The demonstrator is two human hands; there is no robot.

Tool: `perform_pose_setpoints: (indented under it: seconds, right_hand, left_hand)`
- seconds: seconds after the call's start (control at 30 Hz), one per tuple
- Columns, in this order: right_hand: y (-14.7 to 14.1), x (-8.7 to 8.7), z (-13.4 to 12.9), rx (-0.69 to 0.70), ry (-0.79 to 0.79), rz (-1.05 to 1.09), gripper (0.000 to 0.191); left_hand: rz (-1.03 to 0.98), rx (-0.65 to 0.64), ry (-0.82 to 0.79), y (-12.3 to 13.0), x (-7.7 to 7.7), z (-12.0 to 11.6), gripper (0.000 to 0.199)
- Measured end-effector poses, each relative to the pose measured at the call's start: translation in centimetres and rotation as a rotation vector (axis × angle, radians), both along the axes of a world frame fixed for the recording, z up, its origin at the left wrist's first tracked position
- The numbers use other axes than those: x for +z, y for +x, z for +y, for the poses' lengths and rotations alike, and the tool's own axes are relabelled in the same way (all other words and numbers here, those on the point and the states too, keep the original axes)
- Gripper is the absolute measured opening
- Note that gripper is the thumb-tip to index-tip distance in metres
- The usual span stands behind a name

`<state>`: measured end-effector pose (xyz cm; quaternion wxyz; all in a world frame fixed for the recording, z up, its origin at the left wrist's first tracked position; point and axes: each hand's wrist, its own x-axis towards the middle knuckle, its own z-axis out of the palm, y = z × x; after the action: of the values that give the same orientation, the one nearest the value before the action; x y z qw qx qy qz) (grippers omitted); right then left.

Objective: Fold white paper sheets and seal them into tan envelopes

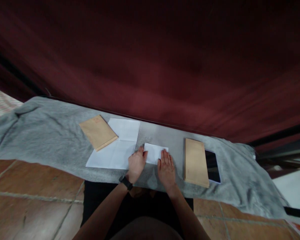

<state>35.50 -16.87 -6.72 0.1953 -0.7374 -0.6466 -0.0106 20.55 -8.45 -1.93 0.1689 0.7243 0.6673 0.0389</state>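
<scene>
A small folded sheet of white paper point(153, 152) lies flat on the grey cloth in front of me. My left hand point(135, 164), with a dark watch on its wrist, holds the left edge of this paper between thumb and curled fingers. Stretched out and lying flat, my right hand point(166, 168) presses on the paper's right end. Left of my hands are larger white sheets point(112, 155) with crease lines. A brown paper envelope point(98, 131) rests at an angle partly over them.
To the right lies a stack of brown envelopes point(196, 163), beside a dark-screened phone or tablet point(212, 166) that it partly covers. Grey cloth point(52, 133) drapes over the narrow surface. A dark red wall or curtain point(150, 66) rises directly behind it. Brown floor tiles point(35, 206) show below.
</scene>
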Motion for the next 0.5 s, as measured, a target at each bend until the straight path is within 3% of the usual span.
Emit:
perform_pose_setpoints:
  seconds: [0.17,0.33,0.5]
  right_hand:
    - [-0.2,0.2,0.0,-0.006,-0.005,-0.004,0.053]
    - [-0.3,0.5,-0.1,0.024,-0.018,-0.025,0.054]
    - [0.1,0.1,-0.3,0.012,-0.009,-0.042,0.056]
  left_hand:
    - [-0.043,-0.13,0.223,0.6,-0.2,-0.8,0.035]
    - [-0.167,-0.477,0.347,3.5,-1.6,-2.0,0.047]
    - [-0.156,-0.519,0.35,3.7,-3.3,-2.4,0.059]
